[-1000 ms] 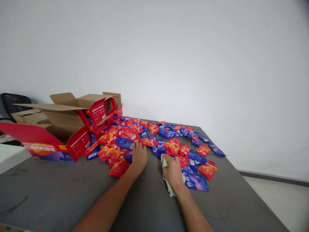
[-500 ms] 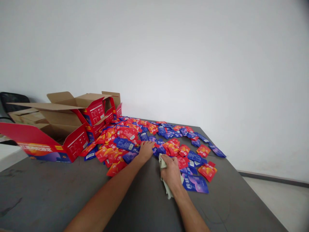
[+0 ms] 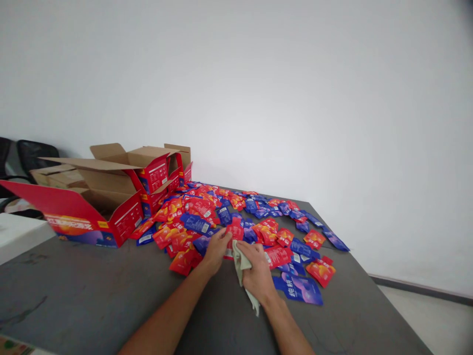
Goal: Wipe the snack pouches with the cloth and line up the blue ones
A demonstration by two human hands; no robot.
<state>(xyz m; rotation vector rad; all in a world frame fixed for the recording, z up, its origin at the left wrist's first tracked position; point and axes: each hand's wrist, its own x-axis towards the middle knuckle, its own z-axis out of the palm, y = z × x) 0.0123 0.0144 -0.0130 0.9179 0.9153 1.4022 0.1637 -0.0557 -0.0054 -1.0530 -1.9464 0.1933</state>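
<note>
My left hand [image 3: 216,251] is closed on a red pouch [image 3: 235,229], pinching its left edge and holding it up above the dark table. A pale green cloth [image 3: 241,262] is gripped in my right hand [image 3: 256,271], and its tail hangs down below the palm. The cloth and right fingertips meet the lower right part of the red pouch. Behind both hands spreads a heap of red pouches [image 3: 197,206] and blue pouches [image 3: 195,223]. Close to my right wrist lies a blue pouch [image 3: 301,289], flat on the table.
Open red cartons [image 3: 123,219] with raised brown flaps stand at the left of the dark table [image 3: 92,291]. Black chairs [image 3: 37,155] and a white surface [image 3: 22,234] are beyond them. A pale wall [image 3: 295,98] rises behind the table.
My left hand has taken a red pouch from the heap and drawn it nearer. My right hand has moved slightly left with the cloth, onto the pouch. The view has shifted a little.
</note>
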